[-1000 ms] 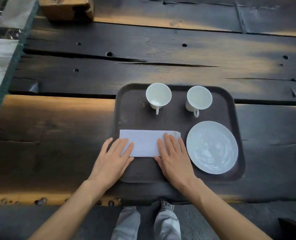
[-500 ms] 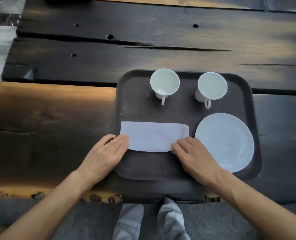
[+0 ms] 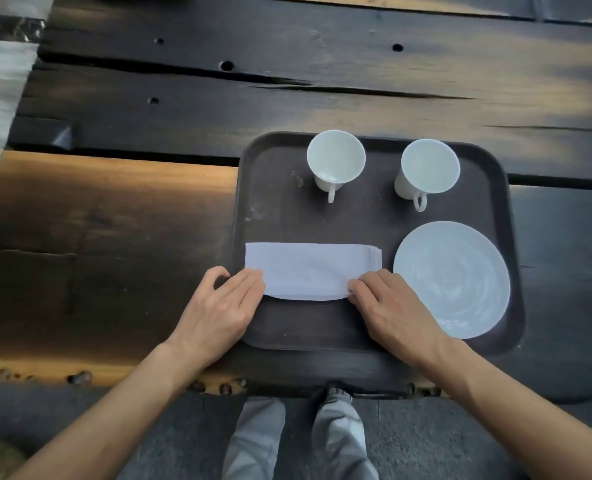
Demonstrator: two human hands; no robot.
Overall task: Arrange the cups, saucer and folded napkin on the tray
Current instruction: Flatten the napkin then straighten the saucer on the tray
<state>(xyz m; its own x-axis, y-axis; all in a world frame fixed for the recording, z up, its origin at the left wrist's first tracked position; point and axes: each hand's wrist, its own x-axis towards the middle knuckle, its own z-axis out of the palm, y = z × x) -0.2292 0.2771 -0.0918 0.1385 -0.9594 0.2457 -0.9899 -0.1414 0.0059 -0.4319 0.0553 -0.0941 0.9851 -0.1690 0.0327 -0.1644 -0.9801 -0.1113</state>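
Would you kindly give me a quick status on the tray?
Both hands, left and right, on napkin's near corners. Cups, saucer set on tray. Nothing in the way.

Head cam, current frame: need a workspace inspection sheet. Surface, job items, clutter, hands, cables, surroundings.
Surface: dark plank table, cracked, with holes; a dark tray sits near its front edge.
Job's things: two white cups, left cup and right cup, upright at the tray's far side, handles facing the person; empty saucer at the near right; folded napkin at the near left, its left end at the tray's rim.
Clutter: nothing seen.
Hands: left hand and right hand rest fingertips on the napkin's near corners; neither grips anything.
Cables: nothing seen.
Surroundings: grey floor, the person's legs below the table edge.
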